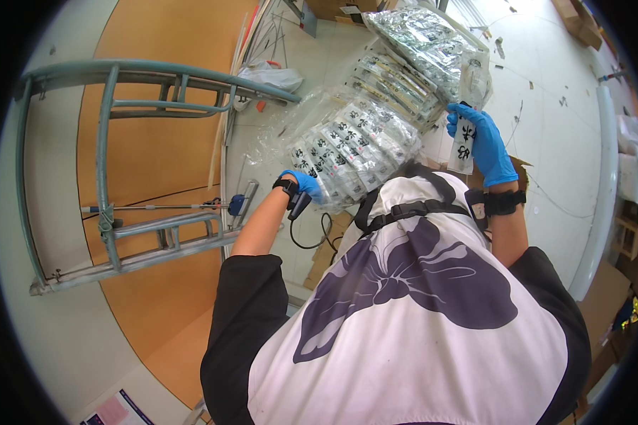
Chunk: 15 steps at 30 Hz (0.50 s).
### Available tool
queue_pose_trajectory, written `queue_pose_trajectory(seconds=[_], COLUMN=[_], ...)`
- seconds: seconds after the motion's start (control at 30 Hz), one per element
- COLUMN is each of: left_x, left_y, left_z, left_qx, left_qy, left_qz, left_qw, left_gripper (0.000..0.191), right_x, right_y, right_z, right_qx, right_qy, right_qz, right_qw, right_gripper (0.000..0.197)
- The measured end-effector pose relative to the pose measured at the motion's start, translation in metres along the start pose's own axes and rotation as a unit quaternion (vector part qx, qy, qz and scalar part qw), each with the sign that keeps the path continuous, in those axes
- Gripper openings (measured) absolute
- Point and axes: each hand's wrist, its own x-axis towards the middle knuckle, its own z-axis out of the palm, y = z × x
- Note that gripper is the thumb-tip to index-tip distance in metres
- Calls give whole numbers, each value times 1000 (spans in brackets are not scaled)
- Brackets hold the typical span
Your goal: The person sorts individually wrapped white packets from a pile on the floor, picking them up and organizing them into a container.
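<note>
My left hand (309,186), in a blue glove, grips the near left side of a clear plastic bag (359,143); its fingertips are hidden against the plastic. Rows of slim white packets with dark printed characters fill that bag, and its loose end spreads to the left. In my right hand (481,135), also gloved in blue, is one long slim packet (463,146) of the same kind, pinched near its middle between thumb and fingers. Just beyond lie a stack of clear packets with yellowish strips (393,85) and a larger full plastic bag (425,45).
A grey-green metal frame (106,159) stands at left by an orange wall panel (165,159). Long thin strips (239,69) lean along the wall near a white plastic bag (276,77). Scraps litter the pale tiled floor (547,133). Cardboard (606,297) lies at right.
</note>
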Motion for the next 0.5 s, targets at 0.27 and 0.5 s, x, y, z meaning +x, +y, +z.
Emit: queue_pose_trajectory(seconds=[0.27,0.5], left_x=[-50,-15], left_y=[54,-10], left_z=[20,5], left_qx=[40,234], left_qy=[-3,110], left_qz=[-121,110], left_qw=[992,960], left_gripper=[19,20], right_x=[2,-2], right_y=[1,-2], right_z=[-3,0], right_qx=[-10,-7], right_qy=[-26,-35], right_qz=[1,15], right_qw=[1000,999], right_gripper=[26,28])
